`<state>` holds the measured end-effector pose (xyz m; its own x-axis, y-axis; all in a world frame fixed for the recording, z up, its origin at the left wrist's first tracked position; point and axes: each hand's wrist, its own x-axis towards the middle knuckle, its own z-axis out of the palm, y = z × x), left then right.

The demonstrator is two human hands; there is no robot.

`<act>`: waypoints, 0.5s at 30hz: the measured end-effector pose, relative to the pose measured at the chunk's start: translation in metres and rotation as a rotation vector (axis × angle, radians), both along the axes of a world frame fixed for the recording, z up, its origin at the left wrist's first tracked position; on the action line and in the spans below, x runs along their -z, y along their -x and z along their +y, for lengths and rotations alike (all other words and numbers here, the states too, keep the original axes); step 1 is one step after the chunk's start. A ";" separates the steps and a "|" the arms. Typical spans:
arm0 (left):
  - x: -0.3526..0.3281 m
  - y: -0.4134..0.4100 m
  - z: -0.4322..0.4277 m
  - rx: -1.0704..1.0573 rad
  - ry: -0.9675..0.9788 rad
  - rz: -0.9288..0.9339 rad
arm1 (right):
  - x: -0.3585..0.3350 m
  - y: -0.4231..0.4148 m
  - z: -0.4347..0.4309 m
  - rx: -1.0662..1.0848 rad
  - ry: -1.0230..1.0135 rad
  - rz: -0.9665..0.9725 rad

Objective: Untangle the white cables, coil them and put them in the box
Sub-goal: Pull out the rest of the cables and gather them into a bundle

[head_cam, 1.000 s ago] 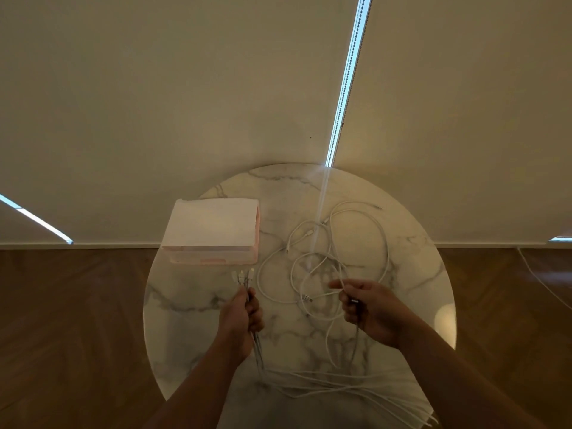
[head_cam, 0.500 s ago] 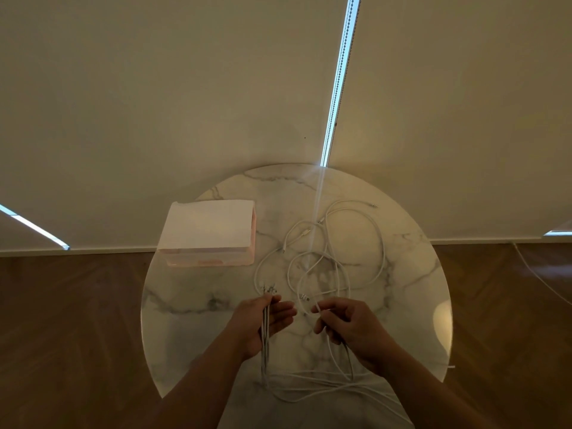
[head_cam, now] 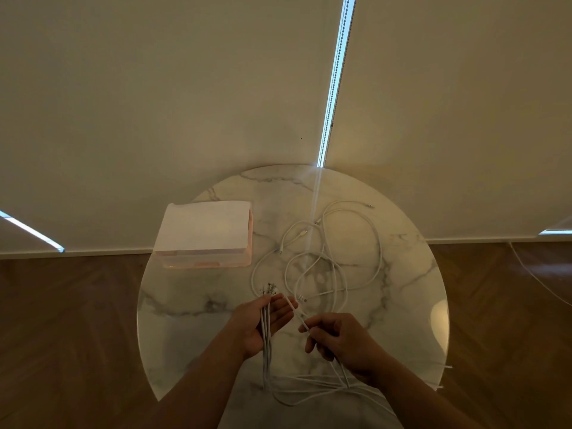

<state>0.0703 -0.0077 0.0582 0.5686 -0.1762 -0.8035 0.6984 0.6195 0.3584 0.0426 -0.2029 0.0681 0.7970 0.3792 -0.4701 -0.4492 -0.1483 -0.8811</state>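
Several white cables lie in my left hand (head_cam: 263,323), palm up with the fingers partly spread; their plug ends (head_cam: 268,288) stick out past my fingertips. My right hand (head_cam: 337,337) pinches one white cable (head_cam: 295,311) whose end points toward my left palm. Loose tangled white cables (head_cam: 334,258) loop over the middle and right of the round marble table (head_cam: 185,320). More cable strands (head_cam: 309,388) trail off the near edge. The pink box (head_cam: 202,261), white paper covering its top, stands at the table's left back.
The table stands against pale roller blinds with a bead chain (head_cam: 335,82) hanging down to its far edge. Dark wooden floor (head_cam: 68,320) surrounds it. A thin cable (head_cam: 532,274) runs across the floor at the right.
My left hand has opened flat under the bundle of cables. My right hand has lifted one cable end up toward the left palm. The view has shifted slightly.
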 end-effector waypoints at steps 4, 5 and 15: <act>0.002 0.001 0.000 0.000 -0.011 0.010 | 0.001 0.001 0.001 -0.009 0.012 0.018; 0.002 0.001 -0.001 0.007 -0.018 0.013 | 0.001 0.002 0.002 -0.009 0.011 0.023; 0.000 0.001 -0.006 -0.026 -0.023 0.031 | 0.002 0.004 0.009 -0.055 0.042 0.061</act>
<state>0.0689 -0.0141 0.0582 0.5473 -0.1431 -0.8246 0.6933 0.6295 0.3509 0.0383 -0.1938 0.0662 0.7446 0.4005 -0.5340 -0.4923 -0.2107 -0.8445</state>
